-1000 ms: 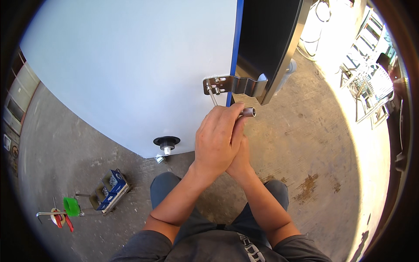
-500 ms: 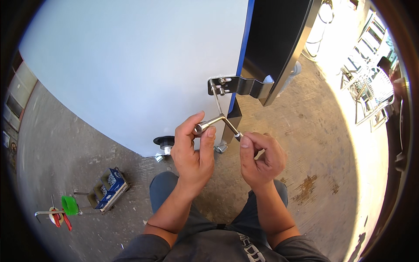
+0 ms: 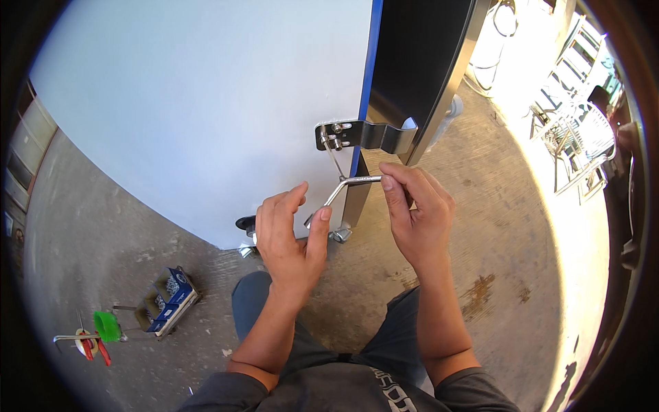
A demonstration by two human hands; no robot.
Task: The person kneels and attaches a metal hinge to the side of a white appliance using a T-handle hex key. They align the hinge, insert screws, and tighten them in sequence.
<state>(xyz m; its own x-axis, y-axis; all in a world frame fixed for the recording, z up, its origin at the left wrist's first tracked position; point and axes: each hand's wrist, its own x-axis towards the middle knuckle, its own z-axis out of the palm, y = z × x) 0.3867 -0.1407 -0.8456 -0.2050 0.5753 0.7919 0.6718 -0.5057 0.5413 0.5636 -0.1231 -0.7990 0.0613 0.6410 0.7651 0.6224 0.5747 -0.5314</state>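
A shiny three-armed Y socket wrench [image 3: 336,191] reaches up to a bolt at the left end of a black bent metal bracket [image 3: 379,135]. Several bolts sit in the bracket, which lies against a large white panel [image 3: 226,89]. My right hand [image 3: 422,213] pinches the end of the wrench's right arm between thumb and fingers. Beside the lower left arm is my left hand [image 3: 292,237], its fingers and thumb spread apart. That arm's socket end lies partly behind the left thumb; whether the thumb touches it I cannot tell.
A blue-edged bin tray [image 3: 175,302] of small hardware stands on the concrete floor at lower left. Near it lie a green roll [image 3: 106,325] and red-handled pliers [image 3: 103,351]. A dark door-like panel [image 3: 422,62] stands to the right of the bracket. Metal chairs [image 3: 583,141] stand far right.
The wrench has turned counterclockwise: its right arm has swung up with my right hand, its left arm down. My left hand's fingers have come off the left arm and spread.
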